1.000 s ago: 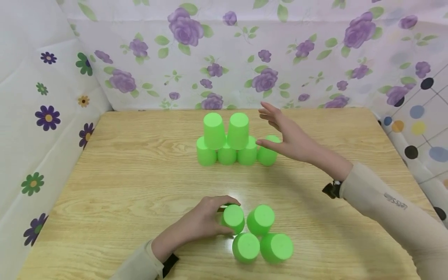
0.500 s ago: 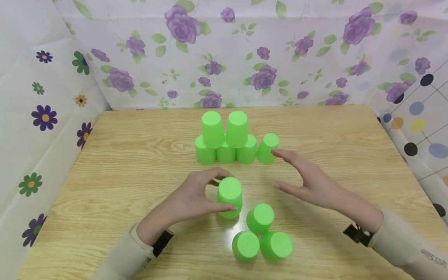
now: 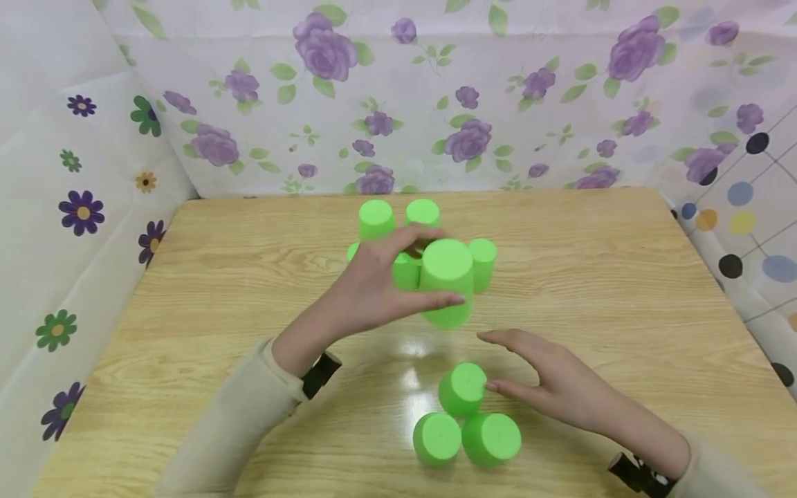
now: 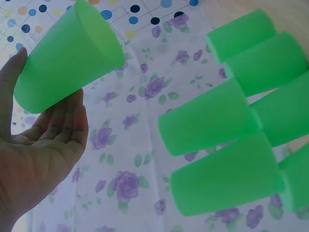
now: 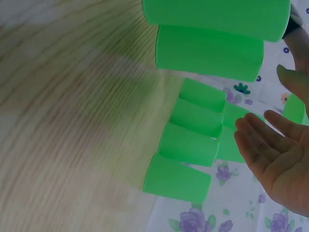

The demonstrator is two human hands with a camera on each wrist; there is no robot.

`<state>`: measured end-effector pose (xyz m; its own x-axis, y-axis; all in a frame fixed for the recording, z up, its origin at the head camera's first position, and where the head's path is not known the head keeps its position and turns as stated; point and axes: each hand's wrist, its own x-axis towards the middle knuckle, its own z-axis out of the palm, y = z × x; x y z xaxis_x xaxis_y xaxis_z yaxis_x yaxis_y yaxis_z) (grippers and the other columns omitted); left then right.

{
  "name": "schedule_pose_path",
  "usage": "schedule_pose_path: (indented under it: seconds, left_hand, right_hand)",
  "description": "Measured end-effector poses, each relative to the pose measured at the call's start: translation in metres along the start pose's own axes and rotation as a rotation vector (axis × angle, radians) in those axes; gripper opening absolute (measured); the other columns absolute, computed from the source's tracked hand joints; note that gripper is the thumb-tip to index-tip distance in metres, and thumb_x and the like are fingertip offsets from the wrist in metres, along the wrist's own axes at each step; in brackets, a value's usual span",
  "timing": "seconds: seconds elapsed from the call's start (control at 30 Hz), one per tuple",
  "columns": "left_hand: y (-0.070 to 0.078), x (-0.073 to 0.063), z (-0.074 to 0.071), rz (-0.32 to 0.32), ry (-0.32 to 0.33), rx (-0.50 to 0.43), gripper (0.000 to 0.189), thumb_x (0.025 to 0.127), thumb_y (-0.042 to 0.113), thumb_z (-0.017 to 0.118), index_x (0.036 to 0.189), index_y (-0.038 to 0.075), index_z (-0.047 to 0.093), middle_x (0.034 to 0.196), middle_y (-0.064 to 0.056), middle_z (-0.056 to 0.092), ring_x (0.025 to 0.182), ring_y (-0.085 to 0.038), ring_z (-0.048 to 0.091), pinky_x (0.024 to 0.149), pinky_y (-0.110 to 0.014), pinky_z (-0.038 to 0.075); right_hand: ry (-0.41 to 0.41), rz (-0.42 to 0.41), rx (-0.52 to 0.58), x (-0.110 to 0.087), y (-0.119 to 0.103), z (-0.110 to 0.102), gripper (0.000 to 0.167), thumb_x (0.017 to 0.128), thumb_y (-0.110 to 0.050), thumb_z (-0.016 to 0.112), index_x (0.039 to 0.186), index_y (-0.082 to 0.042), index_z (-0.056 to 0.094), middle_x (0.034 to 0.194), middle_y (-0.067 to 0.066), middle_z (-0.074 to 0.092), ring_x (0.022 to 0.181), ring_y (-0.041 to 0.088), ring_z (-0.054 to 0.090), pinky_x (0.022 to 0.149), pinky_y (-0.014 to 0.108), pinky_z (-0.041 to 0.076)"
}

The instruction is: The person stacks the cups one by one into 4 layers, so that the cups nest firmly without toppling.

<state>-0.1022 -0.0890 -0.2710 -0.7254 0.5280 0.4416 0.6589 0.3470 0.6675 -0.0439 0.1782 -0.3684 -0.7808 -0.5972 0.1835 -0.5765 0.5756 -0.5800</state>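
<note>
A green cup (image 3: 447,261), mouth down, is held by my left hand (image 3: 373,287) between thumb and fingers. In the left wrist view the held cup (image 4: 67,60) hangs tilted in the air, apart from the stacked cups (image 4: 212,116). Behind it in the head view, two upper cups (image 3: 376,218) rest on a row of several cups, partly hidden by the hand; the row's right-end cup (image 3: 483,261) has nothing on it. My right hand (image 3: 551,377) holds nothing, fingers loosely bent, its thumb tip beside a front cup (image 3: 463,389); touching or not I cannot tell.
Two more upside-down cups, a left one (image 3: 438,439) and a right one (image 3: 492,440), stand close together near the front of the wooden table (image 3: 249,277). A flowered cloth (image 3: 261,90) hangs along the back edge, with patterned sheets at both sides.
My left hand has lifted one cup from the front group and carried it up and forward toward the stack. My right hand has drawn back from the stack toward the front cups.
</note>
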Motion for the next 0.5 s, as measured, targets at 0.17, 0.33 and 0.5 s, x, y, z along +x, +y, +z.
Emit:
schedule_pose_path:
  seconds: [0.17,0.33,0.5]
  left_hand:
    - [-0.003,0.029,0.003,-0.020,0.043,-0.031,0.057,0.073,0.030,0.080,0.120,0.012,0.055,0.108,0.004,0.062,0.094,-0.005,0.056,0.082,-0.024,0.049]
    - [-0.012,0.053,0.011,-0.112,0.001,-0.007,0.054,0.078,0.034,0.076,0.122,0.014,0.052,0.107,0.006,0.061,0.094,-0.007,0.058,0.083,-0.021,0.048]
    - [-0.018,0.083,0.020,-0.091,-0.079,0.120,0.050,0.079,0.035,0.074,0.117,0.012,0.052,0.103,0.005,0.060,0.094,-0.009,0.056,0.082,-0.019,0.045]
  right_hand:
    - [0.015,0.024,0.067,0.000,-0.004,0.011,0.048,0.084,-0.039,0.067,0.128,-0.027,0.053,0.124,-0.014,0.057,0.111,0.008,0.056,0.089,0.030,0.051]
    - [0.013,0.031,0.060,-0.001,-0.008,0.018,0.051,0.081,-0.047,0.067,0.127,-0.030,0.053,0.122,-0.018,0.056,0.110,0.006,0.057,0.089,0.029,0.050]
    - [0.019,0.046,0.018,0.001,-0.010,0.017,0.052,0.077,-0.051,0.069,0.123,-0.028,0.057,0.118,-0.017,0.060,0.109,0.006,0.057,0.089,0.030,0.050]
